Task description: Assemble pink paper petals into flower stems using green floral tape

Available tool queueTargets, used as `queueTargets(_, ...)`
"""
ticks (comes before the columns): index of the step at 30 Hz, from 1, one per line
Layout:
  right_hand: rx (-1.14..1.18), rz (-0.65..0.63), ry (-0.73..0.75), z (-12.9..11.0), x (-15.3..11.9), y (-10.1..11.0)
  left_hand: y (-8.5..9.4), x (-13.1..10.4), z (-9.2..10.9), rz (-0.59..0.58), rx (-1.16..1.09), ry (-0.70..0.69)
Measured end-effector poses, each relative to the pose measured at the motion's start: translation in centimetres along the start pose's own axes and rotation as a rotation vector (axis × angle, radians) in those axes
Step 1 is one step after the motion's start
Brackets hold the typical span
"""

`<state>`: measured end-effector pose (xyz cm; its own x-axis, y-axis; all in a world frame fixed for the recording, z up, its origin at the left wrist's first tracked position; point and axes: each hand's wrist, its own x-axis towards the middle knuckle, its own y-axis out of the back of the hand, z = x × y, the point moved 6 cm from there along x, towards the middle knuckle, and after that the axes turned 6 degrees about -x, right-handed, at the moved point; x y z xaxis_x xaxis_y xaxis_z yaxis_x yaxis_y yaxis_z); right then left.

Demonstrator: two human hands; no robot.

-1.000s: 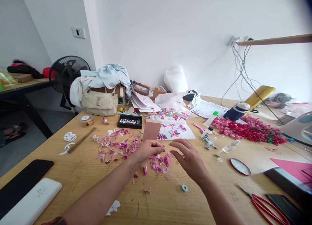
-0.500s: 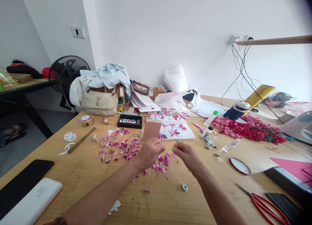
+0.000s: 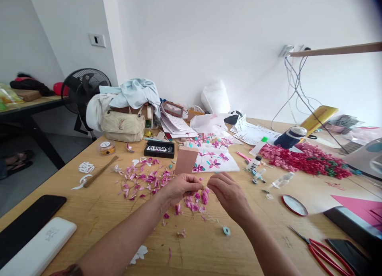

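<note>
Both hands meet over the middle of the table. My left hand [image 3: 186, 187] is closed in a pinch, and what sits between its fingertips is too small to name. Close beside it, my right hand [image 3: 228, 192] is closed too, fingertips pinched near the left ones; its hold is hidden. Loose pink petals [image 3: 193, 204] lie under the hands, with a wider spread of petals and thin stems [image 3: 143, 178] to the left. A pale blue spool [image 3: 226, 231] rests below my right hand. Behind the hands stands a brown card [image 3: 186, 160], next to a white sheet with pink flowers [image 3: 221, 158].
On the right are red-handled scissors [image 3: 326, 254], a round red-rimmed dish [image 3: 294, 205], small bottles [image 3: 253, 163] and a heap of red strands [image 3: 304, 158]. A white power bank [image 3: 41, 246], black phone [image 3: 32, 216] and wooden strip [image 3: 100, 171] lie left; a beige bag [image 3: 123, 126] sits behind.
My hands have come closer together. My left hand has turned so its thumb and pinched fingertips show, and my right hand has shifted slightly left with its back more visible.
</note>
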<state>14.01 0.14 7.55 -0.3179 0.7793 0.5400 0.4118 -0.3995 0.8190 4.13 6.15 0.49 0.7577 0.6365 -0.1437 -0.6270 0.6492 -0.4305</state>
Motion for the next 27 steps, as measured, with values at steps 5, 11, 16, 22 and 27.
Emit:
queueTargets(5, 0.115, -0.092, -0.339, 1.8, -0.3, -1.5, -0.8, -0.3, 1.8, 0.026, 0.527, -0.333)
queueTargets(11, 0.600, -0.188, -0.762, 4.6, -2.0, -4.0, -2.4, -1.1, 2.5, 0.083, 1.246, -0.768)
queueTargets(16, 0.296, 0.023, -0.518, 3.8, -1.5, -0.8, 0.0, 0.1, 1.7, 0.153, 0.549, -0.392)
queueTargets(22, 0.055, -0.017, -0.085, 0.6, -0.5, -0.3, -0.1, 0.2, -0.1, 0.058, 0.040, -0.047)
queueTargets(27, 0.105, -0.117, -0.251, 1.2, -0.2, -1.2, -0.6, -0.1, 1.0, 0.023, 0.297, -0.190)
